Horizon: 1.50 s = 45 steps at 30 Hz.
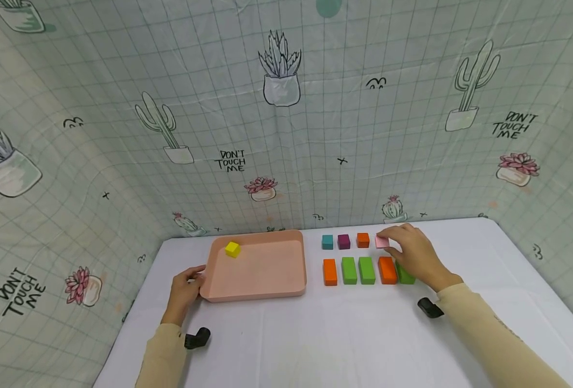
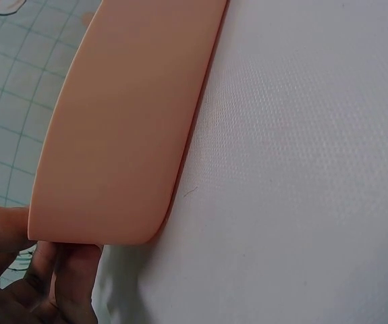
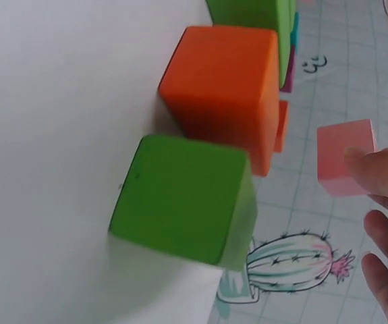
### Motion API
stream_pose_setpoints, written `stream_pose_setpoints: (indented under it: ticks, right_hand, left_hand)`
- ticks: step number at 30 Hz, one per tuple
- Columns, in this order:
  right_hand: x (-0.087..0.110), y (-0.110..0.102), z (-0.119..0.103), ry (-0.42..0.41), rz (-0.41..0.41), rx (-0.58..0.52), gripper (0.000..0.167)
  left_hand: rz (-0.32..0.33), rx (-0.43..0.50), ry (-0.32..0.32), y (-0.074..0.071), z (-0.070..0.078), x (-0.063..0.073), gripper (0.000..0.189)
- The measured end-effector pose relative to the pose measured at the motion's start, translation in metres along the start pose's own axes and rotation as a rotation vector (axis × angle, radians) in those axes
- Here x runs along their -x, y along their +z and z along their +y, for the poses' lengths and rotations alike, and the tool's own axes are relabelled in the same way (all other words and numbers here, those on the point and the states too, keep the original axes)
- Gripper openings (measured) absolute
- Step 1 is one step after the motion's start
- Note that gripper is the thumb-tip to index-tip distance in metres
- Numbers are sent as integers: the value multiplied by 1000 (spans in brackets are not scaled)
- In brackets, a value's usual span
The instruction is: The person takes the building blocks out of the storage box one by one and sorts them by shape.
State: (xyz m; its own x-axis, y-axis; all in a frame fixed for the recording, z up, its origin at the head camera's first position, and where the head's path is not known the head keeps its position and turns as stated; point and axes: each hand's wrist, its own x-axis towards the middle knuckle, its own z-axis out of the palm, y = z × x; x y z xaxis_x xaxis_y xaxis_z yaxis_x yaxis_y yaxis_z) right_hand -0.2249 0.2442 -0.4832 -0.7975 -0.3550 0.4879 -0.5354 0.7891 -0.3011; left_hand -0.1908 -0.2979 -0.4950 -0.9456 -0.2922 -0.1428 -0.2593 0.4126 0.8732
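My right hand (image 1: 414,253) pinches a pink cube (image 3: 344,158) between thumb and fingers, at the right end of the back row of small cubes. Whether the cube touches the table cannot be told. Beside it in that row are an orange cube (image 1: 363,240), a purple cube (image 1: 344,241) and a teal cube (image 1: 327,242). At the left, my left hand (image 1: 185,291) holds the left edge of a shallow peach tray (image 1: 262,277), its bent fingers against the wall in the left wrist view. A yellow cube (image 1: 233,249) lies inside the tray, near its back left corner.
In front of the small cubes stands a row of longer blocks, including an orange block (image 1: 330,272), a green block (image 1: 349,270) and a green end block (image 3: 180,196) partly under my right hand. Behind the white table (image 1: 286,339) hangs a cactus-print cloth (image 1: 315,134).
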Motion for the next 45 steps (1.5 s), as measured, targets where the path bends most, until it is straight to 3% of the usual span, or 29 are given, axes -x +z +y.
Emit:
stream_pose_setpoints:
  ticks: [13,26,36,45]
  right_hand:
    - [2,-1,28,40,-62,18,40]
    - [-8,8,51,46,-199,-14,34]
    - [-18,12,55,95,-321,-18,34]
    - [-26,19,61,75,-349,6,32]
  left_hand:
    - [12,-12,-10,2,0,-2,37]
    - [16,-5,-14,3,-1,0,36]
    - [7,-9,-10,1,-1,0,36]
    - [12,5,17,1,-3,-1,35]
